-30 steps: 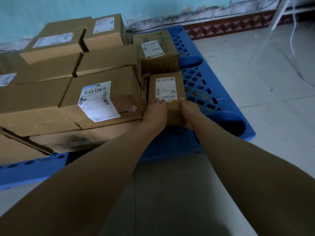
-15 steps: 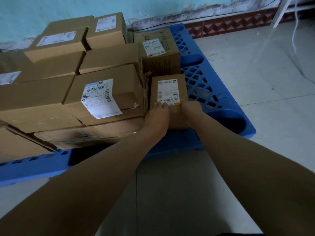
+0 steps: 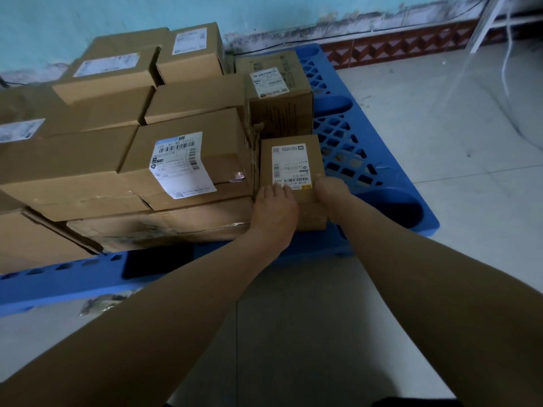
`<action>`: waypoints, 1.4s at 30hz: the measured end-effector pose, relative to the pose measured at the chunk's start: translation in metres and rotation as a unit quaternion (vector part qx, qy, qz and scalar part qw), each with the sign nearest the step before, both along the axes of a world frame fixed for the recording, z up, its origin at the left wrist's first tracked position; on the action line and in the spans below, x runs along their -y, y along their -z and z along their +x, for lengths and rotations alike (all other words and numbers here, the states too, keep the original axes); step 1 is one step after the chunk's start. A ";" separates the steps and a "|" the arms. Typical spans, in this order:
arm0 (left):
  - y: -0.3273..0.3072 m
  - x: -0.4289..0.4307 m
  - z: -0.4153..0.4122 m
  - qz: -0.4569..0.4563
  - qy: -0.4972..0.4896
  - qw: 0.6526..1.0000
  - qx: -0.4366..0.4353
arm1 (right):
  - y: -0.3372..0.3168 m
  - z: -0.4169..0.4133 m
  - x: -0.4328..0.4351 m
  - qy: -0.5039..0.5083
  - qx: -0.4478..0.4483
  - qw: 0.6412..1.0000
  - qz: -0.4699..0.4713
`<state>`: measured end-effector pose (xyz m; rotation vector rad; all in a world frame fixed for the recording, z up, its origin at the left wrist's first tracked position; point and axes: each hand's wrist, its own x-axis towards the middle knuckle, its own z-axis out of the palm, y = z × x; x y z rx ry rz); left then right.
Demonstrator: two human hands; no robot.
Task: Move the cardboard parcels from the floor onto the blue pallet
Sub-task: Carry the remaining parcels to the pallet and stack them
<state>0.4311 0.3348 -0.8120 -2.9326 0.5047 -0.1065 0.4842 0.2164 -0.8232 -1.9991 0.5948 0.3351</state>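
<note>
Far left and centre: a stack of plain brown cardboard parcels (image 3: 123, 160) with white shipping labels already stood on the blue slatted plastic pallet (image 3: 346, 142), at least two layers deep, filling most of its left and middle. Judged from this, the task was well advanced; no parcel was visible on the pale tiled floor (image 3: 293, 333) within view, so how many remained could not be told. Right of the stack, a taller brown printed carton (image 3: 279, 92) sat at the back of the pallet. In front of it, the small brown cardboard parcel with a white barcode label (image 3: 292, 168) rested on the pallet deck, label up, its left side against the stack; the grid beyond it to the right lay bare. Left hand (image 3: 274, 212) lay palm-down over the parcel's near left corner, fingers (image 3: 279, 190) spread on its top and touching the label's edge. Right hand (image 3: 330, 195) gripped the near right corner, fingers curled over the top edge. Both arms reached forward, nearly straight, converging on the parcel. Judged step: seating this parcel flush, release not yet made.
</note>
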 end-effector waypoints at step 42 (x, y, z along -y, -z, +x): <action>-0.171 -0.054 0.077 -0.392 -0.045 0.919 0.000 | -0.132 0.096 -0.014 0.035 0.241 0.966 0.083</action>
